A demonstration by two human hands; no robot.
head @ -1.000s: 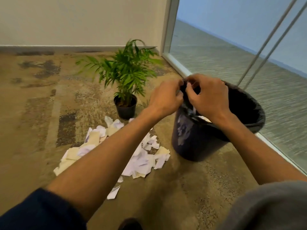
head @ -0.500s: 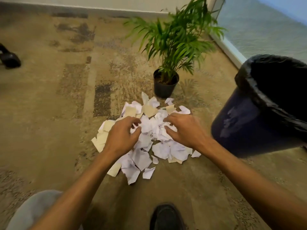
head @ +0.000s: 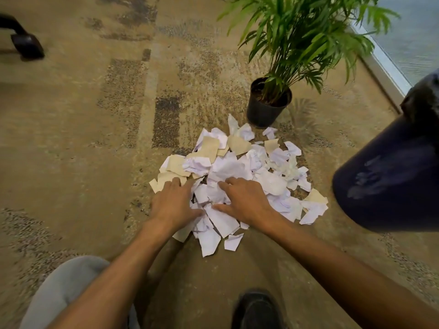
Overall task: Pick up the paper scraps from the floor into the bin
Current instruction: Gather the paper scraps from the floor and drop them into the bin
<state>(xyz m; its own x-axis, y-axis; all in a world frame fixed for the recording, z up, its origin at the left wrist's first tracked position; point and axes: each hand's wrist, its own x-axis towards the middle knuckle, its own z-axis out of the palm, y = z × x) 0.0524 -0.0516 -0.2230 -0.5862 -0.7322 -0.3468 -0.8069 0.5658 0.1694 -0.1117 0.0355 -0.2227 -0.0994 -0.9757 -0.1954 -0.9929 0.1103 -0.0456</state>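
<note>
A heap of white and beige paper scraps (head: pixel 240 172) lies on the patterned carpet in the middle of the view. My left hand (head: pixel 174 201) lies flat on the near left part of the heap, fingers spread. My right hand (head: pixel 244 201) rests on the scraps beside it, fingers spread, thumb pointing toward the left hand. Some white scraps lie between the two hands. Neither hand holds anything. The dark blue bin (head: pixel 389 176) with a black liner stands at the right edge, only partly in view.
A potted palm (head: pixel 268 108) in a black pot stands just behind the heap. A window frame (head: pixel 380 65) runs along the far right. A black chair leg (head: pixel 23 43) shows at the far left. My knee (head: pixel 66 290) and shoe (head: pixel 256 309) are at the bottom.
Both hands left the bin rim and came down onto the scrap heap. Since half a second ago the fingers have flattened and spread over the scraps, and the view has moved closer.
</note>
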